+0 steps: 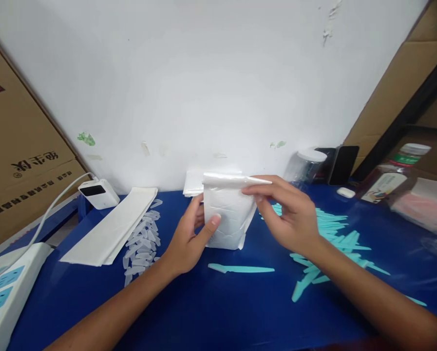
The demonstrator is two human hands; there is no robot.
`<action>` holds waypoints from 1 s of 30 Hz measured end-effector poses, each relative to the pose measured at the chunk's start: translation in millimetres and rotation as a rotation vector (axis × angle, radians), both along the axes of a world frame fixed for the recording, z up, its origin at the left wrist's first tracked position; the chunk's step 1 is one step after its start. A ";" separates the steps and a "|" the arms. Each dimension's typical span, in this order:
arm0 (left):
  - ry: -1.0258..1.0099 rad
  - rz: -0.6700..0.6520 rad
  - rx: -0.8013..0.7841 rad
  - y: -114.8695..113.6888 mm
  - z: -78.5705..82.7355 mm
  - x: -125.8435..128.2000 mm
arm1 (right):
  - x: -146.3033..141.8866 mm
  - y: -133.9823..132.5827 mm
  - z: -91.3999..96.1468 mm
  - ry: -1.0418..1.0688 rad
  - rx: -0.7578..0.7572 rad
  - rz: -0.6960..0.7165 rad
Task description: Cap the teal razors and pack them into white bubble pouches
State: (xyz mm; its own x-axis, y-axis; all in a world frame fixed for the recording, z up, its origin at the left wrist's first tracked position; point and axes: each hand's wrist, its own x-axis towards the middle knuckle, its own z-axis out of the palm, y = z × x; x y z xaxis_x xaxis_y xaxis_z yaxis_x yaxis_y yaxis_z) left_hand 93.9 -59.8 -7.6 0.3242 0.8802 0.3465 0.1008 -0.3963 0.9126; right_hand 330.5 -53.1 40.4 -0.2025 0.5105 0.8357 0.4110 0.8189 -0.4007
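Carton (24,146), at far left: brown, a red patch at its edge, dark Chinese characters seen inverted, an ® mark beside the larger line; smaller line too small to read surely. Power strip (24,282): white, blue socket faces. Cable (53,202): white, run to a device (99,193) with a dark screen. White sheets (112,226): long, flat, overlapping, on the blue table (189,312). Clear caps (143,243): a loose heap, partly behind the left forearm. Left hand (192,236): grasped the pouch by its left side, thumb on the front face, fingers behind. Pouch (229,219): white, upright between both hands, top folded into a flap; it partly hid a white stack (193,183) by the wall. Teal stick (245,268): single, just in front of the pouch. Right hand (293,214): pinched the right end of the flap; hand and forearm covered part of the teal pile (335,239). Jar (306,165): clear, white lid. Phone (343,165): dark, leaned upright. Small case (346,193): white. Bottle (393,173): white cap, green band, pale label, wording unreadable. Packet (425,207): pinkish, at far right.
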 end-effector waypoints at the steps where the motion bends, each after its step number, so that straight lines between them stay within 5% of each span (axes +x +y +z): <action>1: -0.062 0.017 0.035 -1.2 2.9 -0.2 | -0.9 -1.0 0.3 -0.014 0.002 0.007; 5: -0.139 0.194 0.303 -5.5 25.1 -6.4 | -4.0 -9.0 4.5 -0.101 0.047 0.073; 10: 0.112 0.385 0.482 -9.7 46.0 -13.7 | -14.0 -17.7 -3.5 0.054 0.005 0.090; 15: 0.119 0.367 0.385 -14.5 28.4 -4.0 | -22.5 -16.5 -12.7 0.341 -0.237 0.066; 18: 0.129 0.249 0.257 -15.6 11.6 2.5 | -19.7 -7.9 -10.7 0.314 -0.406 0.119; 21: 0.219 0.161 0.166 -14.8 0.3 1.8 | -14.8 2.9 -5.5 0.235 -0.390 0.256; 25: 0.279 0.151 0.175 -11.9 -4.2 -6.3 | -12.5 13.0 14.6 0.204 -0.437 0.333; 30: 0.302 0.122 0.193 -10.4 -5.3 -9.6 | -8.8 24.8 59.1 0.169 -0.610 0.146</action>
State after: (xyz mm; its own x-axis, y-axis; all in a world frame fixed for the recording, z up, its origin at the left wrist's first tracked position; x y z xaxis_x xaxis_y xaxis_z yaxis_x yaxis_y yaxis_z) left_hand 84.2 -70.3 -12.8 0.3338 0.8465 0.4148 0.4110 -0.5267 0.7441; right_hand 321.7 -28.2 99.4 -0.1970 0.8807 0.4307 0.2036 0.4665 -0.8608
